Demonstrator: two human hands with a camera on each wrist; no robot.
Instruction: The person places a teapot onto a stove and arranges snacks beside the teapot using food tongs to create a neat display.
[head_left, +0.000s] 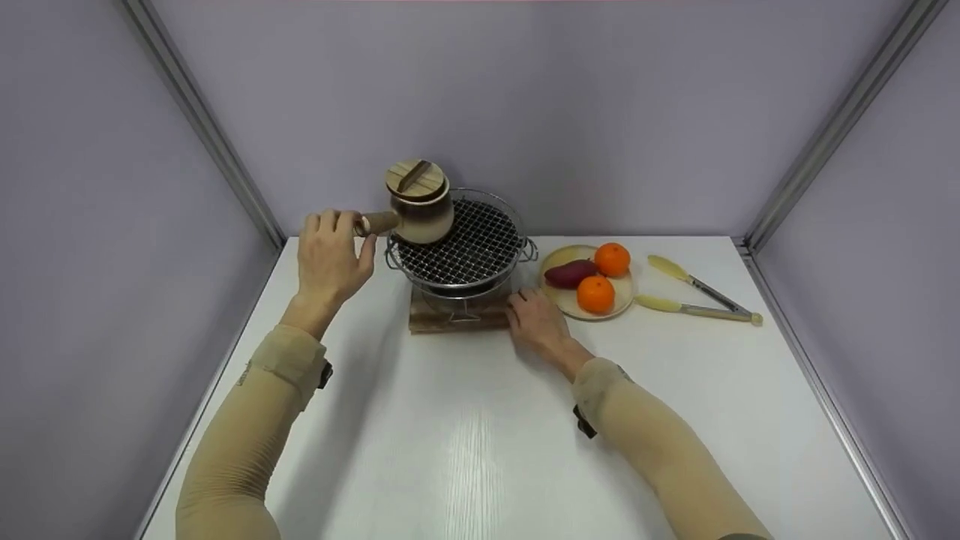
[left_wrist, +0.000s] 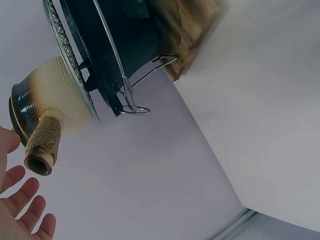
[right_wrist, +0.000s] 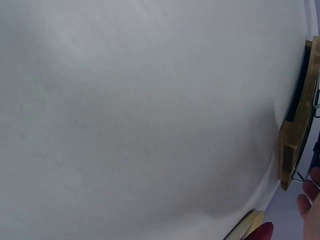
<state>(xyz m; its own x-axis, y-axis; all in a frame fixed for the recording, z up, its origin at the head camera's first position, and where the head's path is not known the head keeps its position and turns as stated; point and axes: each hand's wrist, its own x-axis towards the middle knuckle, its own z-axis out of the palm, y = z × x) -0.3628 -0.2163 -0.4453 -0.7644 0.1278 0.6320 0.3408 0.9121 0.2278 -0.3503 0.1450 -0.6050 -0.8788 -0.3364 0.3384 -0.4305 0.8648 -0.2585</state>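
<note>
A brown-and-cream teapot point(head_left: 426, 223) with a wooden lid point(head_left: 401, 178) stands on the left part of a round wire grill rack point(head_left: 480, 244). Its hollow, cord-wrapped side handle point(left_wrist: 44, 137) points left. My left hand point(head_left: 326, 251) is at the handle's end, thumb and fingers spread around it without closing on it. Under the rack are a dark brazier point(left_wrist: 115, 45) and a wooden base point(head_left: 435, 320). My right hand point(head_left: 541, 322) is at the right end of that base, fingers loosely bent, fingertips right at its edge.
Right of the stove, a round plate point(head_left: 562, 306) holds a purple sweet potato point(head_left: 570, 274) and two oranges point(head_left: 596, 295). Further right lie spread tongs point(head_left: 712, 311) with yellowish tips. Grey walls point(head_left: 525, 112) enclose the white table point(head_left: 465, 435) at the back and sides.
</note>
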